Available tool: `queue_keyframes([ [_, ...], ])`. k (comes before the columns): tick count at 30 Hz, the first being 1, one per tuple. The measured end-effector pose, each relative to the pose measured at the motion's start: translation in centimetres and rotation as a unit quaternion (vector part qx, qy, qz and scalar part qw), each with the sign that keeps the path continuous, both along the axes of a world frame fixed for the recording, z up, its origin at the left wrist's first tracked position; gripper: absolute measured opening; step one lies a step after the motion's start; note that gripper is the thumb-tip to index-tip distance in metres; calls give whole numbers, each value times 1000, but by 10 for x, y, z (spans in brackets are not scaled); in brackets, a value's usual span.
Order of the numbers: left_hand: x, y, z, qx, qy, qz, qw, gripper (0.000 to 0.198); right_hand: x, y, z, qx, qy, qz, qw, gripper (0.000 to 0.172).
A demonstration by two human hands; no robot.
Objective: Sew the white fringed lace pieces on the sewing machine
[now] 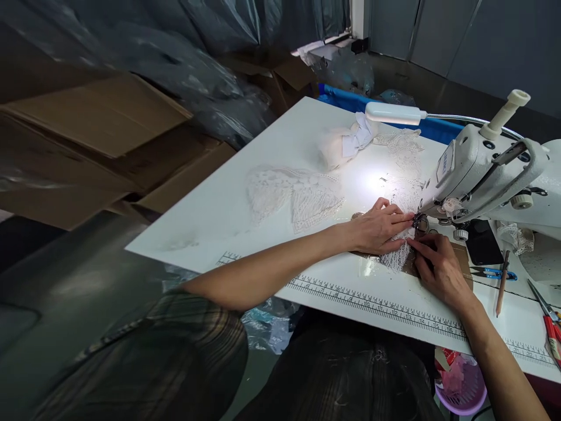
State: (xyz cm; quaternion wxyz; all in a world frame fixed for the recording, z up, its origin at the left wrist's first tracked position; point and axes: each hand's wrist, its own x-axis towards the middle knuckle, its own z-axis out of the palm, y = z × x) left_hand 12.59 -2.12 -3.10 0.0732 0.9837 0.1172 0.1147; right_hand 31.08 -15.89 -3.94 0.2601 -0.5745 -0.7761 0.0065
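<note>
A strip of white lace (395,259) lies under the needle area of a white sewing machine (467,164). My left hand (380,228) rests flat on the lace just left of the presser foot, fingers extended toward it. Close to the lace's right edge, my right hand (440,268) has its thumb and index finger brought together near the foot; whatever lies between the fingertips is too small to make out. More lace pieces (293,196) are spread on the white table (210,216), with a bundle of pale fabric (344,146) behind them.
A lamp (393,113) lights the work. Right of my hands are a black phone (484,242), blue snips (499,274), a pencil (502,285) and red-handled scissors (551,336). Cardboard boxes (100,117) stand left; a purple basket (465,397) sits below the table.
</note>
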Motion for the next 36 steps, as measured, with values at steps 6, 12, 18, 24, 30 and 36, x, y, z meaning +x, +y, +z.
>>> queue_keyframes([
  [6,1,-4,2,28,-18,3,999,41,1,2,0,-3,28,5,1000,35],
  [12,3,-6,1,49,-37,-25,998,32,3,3,0,8,18,14,1000,33],
  [18,1,-5,-1,87,-39,-35,995,32,3,2,4,2,0,22,1000,34],
  [24,-1,-7,3,96,-16,-20,995,35,1,2,5,-14,-24,3,1000,35],
  [30,0,-8,3,93,-19,2,995,35,-2,4,7,-19,-35,-14,999,36],
  [36,4,-9,-1,82,-23,36,996,36,-4,9,5,-33,-43,-41,998,39],
])
